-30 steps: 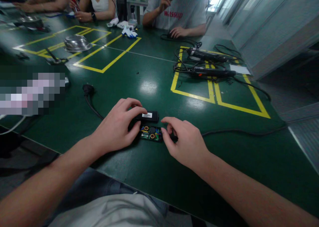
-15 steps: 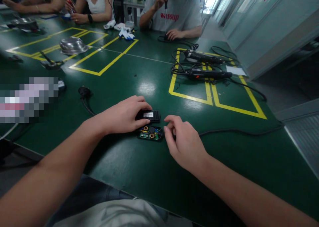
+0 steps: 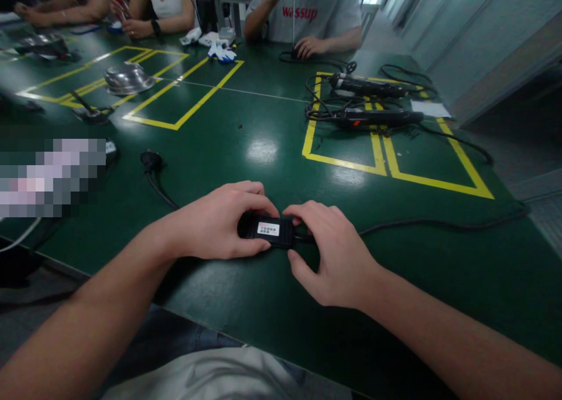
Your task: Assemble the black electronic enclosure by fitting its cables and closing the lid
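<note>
near the table edge (image 3: 197,318), left hand (image 3: 219,221) grips black case (image 3: 268,230); right hand (image 3: 336,250) beside it, fingers parted.

Two black power tools (image 3: 381,116) lie side by side across yellow tape (image 3: 346,164), near a white sheet (image 3: 432,109). Farther left are a metal bowl (image 3: 127,79) and blue-and-white gloves (image 3: 222,53). Opposite, a person in a grey shirt (image 3: 325,13) holds a screwdriver (image 3: 294,13).

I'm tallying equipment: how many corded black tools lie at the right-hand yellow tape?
2: the near tool, and the far tool just beyond it, both across the tape. None seems hidden.
</note>
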Demonstrator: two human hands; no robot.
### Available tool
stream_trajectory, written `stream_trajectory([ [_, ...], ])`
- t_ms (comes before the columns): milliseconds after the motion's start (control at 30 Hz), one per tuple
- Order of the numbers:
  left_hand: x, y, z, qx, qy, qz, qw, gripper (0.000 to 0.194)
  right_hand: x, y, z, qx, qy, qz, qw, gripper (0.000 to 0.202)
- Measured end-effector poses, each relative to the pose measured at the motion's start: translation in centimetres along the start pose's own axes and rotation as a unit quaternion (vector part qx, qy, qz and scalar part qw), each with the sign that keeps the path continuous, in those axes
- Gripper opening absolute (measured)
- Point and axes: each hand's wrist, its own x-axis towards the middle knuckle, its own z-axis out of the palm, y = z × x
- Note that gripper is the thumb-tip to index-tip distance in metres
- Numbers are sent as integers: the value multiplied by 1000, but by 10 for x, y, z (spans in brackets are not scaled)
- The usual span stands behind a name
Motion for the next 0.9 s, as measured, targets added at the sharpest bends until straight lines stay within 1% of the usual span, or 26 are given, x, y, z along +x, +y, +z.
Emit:
stream_trajectory([
  [100,0,1,1,-6,4,0,1000,28,1,0,0,0,-18,-7,1000,27],
  [200,1,0,3,-17,5,-2,1000,27,1,2,3,-10,-14,3,1000,17],
  [267,1,0,4,-20,6,-8,1000,27,1,3,5,-17,-12,3,1000,14],
  [433,0,-1,6,-14,6,-18,1000,27,1,4,6,-20,4,3,1000,15],
  [600,1,0,6,-12,6,-13,1000,29,3,3,5,-12,1,9,1000,15],
  [700,1,1,4,-15,13,1,1000,30,3,2,5,-9,6,15,1000,22],
  [767,1,-1,2,-35,32,9,999,31,2,2,4,1,23,27,999,32],
  [800,1,-3,1,-41,52,6,998,33,2,2,4,6,31,35,999,36],
  [833,2,-5,1,-37,77,-3,996,35,1,2,4,8,39,39,998,37],
  [900,4,-10,3,4,123,-37,992,39,1,2,4,1,41,35,999,31],
])
